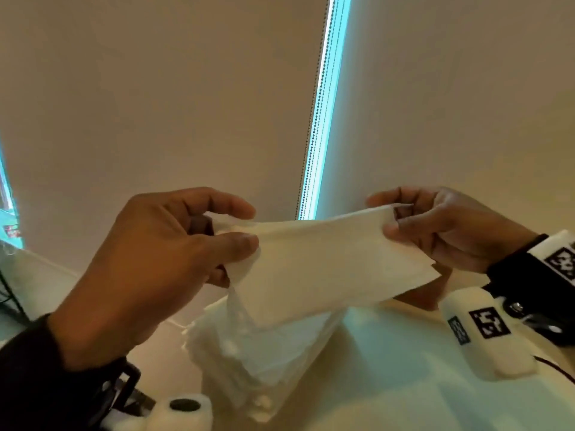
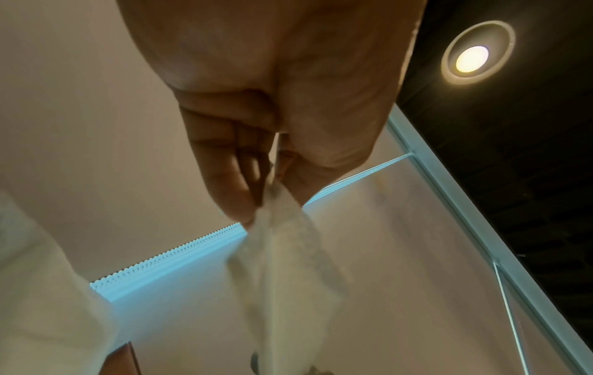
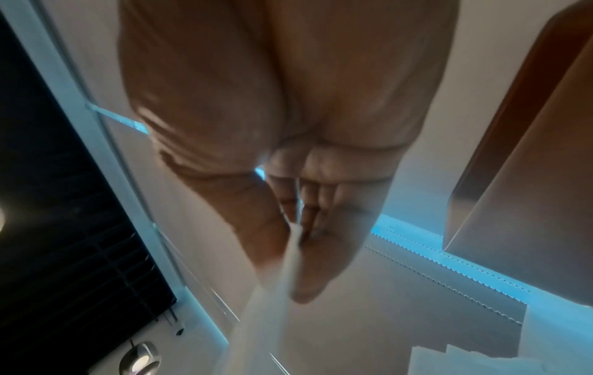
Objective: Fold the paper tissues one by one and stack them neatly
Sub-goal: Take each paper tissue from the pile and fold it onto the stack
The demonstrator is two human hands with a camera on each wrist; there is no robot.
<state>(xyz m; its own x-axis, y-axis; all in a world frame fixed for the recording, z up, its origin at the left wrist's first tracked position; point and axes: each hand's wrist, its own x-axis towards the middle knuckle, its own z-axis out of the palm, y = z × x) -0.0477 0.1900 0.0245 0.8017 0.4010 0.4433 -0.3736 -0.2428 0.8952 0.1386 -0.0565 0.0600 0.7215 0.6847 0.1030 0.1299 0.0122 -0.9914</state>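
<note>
A white paper tissue (image 1: 314, 259) hangs stretched in the air between both hands. My left hand (image 1: 239, 234) pinches its left end between thumb and fingers. My right hand (image 1: 390, 217) pinches the right end the same way. In the left wrist view the tissue (image 2: 289, 266) trails down from my left hand (image 2: 263, 205). The right wrist view shows the tissue (image 3: 276, 299) edge-on, running out from my right hand (image 3: 293, 243). Below the held sheet a loose stack of white tissues (image 1: 264, 359) lies on the table (image 1: 404, 393).
A roller blind with a bead chain (image 1: 317, 98) covers the window behind the hands. A strip of bright light (image 1: 329, 119) shows between the blinds. White wrist-camera housings sit at my right wrist (image 1: 485, 334) and lower left (image 1: 183, 409).
</note>
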